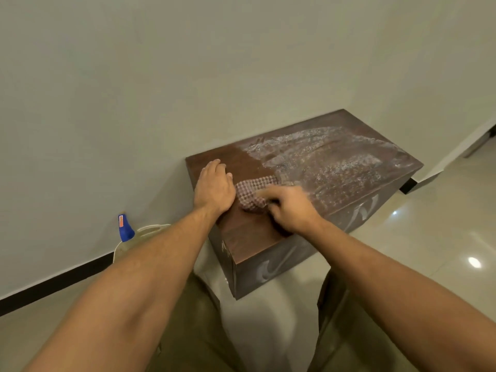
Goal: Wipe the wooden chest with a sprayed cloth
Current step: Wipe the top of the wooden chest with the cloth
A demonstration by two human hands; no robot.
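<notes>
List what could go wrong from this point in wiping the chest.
The cloth is bunched small under the right hand, so strokes may miss strips of the dusty far half of the chest. The left hand rests on the wiped part and could leave smudges.

Brown chest [249, 232], checked cloth [255, 190], blue-capped bottle [125, 230].

A blue-capped bottle [125, 230] with an orange label stands on the floor at the near left, against the pale wall [166, 76]. A loop of white cord [150, 229] lies just beside it. A black skirting strip [53, 281] runs along the wall's foot. Glossy cream floor tiles [418, 237] reflect ceiling lights at right.
</notes>
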